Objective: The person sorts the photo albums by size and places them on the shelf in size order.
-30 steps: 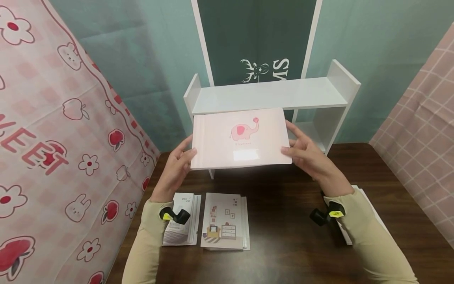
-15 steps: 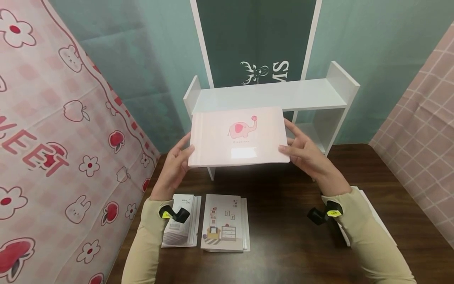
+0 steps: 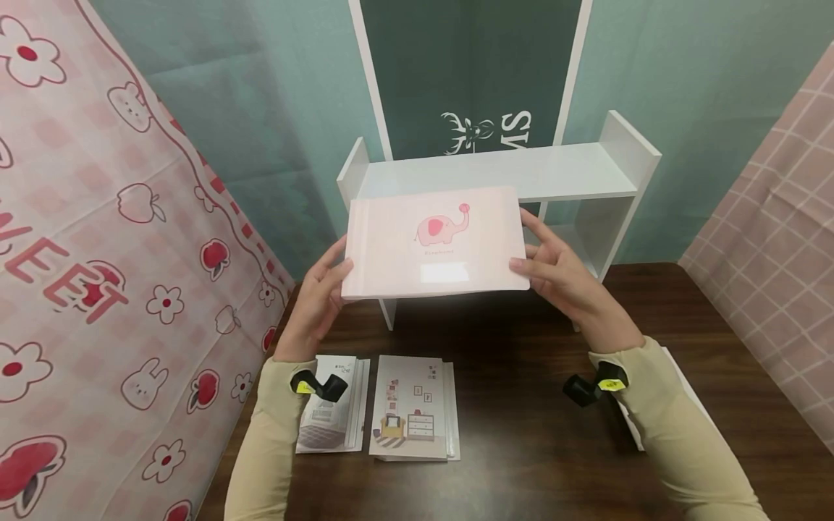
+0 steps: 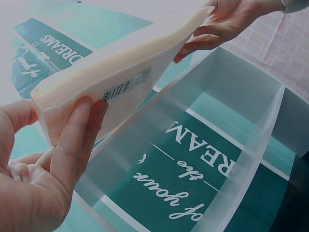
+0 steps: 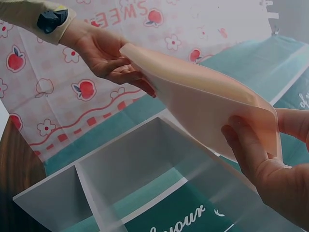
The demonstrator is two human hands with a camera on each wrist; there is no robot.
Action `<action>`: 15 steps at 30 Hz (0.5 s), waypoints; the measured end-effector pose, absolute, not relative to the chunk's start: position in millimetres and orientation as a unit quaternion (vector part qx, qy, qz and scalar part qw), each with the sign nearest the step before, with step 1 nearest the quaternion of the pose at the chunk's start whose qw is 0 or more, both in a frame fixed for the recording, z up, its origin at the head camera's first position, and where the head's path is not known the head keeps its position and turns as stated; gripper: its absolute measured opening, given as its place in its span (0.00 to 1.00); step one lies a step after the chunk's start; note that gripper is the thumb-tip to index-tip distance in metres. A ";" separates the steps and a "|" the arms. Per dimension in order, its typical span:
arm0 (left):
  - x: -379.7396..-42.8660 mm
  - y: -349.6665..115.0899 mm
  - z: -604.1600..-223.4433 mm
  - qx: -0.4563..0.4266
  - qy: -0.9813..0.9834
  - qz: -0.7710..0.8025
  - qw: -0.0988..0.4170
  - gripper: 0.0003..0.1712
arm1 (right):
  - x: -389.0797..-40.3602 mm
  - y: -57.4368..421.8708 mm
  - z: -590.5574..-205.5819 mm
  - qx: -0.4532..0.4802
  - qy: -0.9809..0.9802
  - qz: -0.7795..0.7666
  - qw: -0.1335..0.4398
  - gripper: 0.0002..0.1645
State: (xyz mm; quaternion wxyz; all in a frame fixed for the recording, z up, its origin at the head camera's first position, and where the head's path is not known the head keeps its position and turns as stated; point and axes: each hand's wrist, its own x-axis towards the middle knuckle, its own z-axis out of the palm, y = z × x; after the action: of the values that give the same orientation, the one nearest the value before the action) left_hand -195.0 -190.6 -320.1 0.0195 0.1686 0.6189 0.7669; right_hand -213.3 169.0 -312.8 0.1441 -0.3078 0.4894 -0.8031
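Observation:
Both hands hold a pale pink book [image 3: 397,253] with an elephant on its cover, raised in front of the white shelf. At its left end, my left hand [image 3: 316,307] pinches it with the thumb on top and fingers beneath. My right hand [image 3: 567,282] grips the opposite end the same way. The left wrist view shows a barcode [image 4: 126,84] on the book's underside and fingers [image 4: 75,130] against that face. In the right wrist view, the book [image 5: 203,108] looks slightly bowed, its page edges showing.
A white shelf unit [image 3: 482,174] with compartments stands at the back of the dark wood table [image 3: 515,434]. Two stacks of booklets, one with a furniture drawing [image 3: 410,405] and one grey-white [image 3: 329,405], lie front left. White flat items [image 3: 684,383] lie partly under the right forearm.
The book and both hands have risen slightly and shifted a little left in the head view. Both hands keep their hold. The stacks on the table have not moved.

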 end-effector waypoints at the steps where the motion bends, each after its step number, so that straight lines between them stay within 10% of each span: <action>1: -195.5 -190.9 -319.8 0.169 0.618 0.767 0.019 0.29 | -213.7 168.6 -312.3 -0.308 0.487 -0.804 0.144 0.46; 15: -203.6 -192.2 -312.3 0.146 0.627 0.765 0.019 0.28 | -218.2 164.9 -307.1 -0.285 0.491 -0.812 0.136 0.42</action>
State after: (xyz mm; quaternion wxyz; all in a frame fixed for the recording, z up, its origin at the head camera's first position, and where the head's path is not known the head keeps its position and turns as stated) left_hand -203.6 -192.2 -312.3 0.0193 0.1464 0.6268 0.7651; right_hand -218.2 164.9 -307.1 0.1363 -0.2854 0.4905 -0.8120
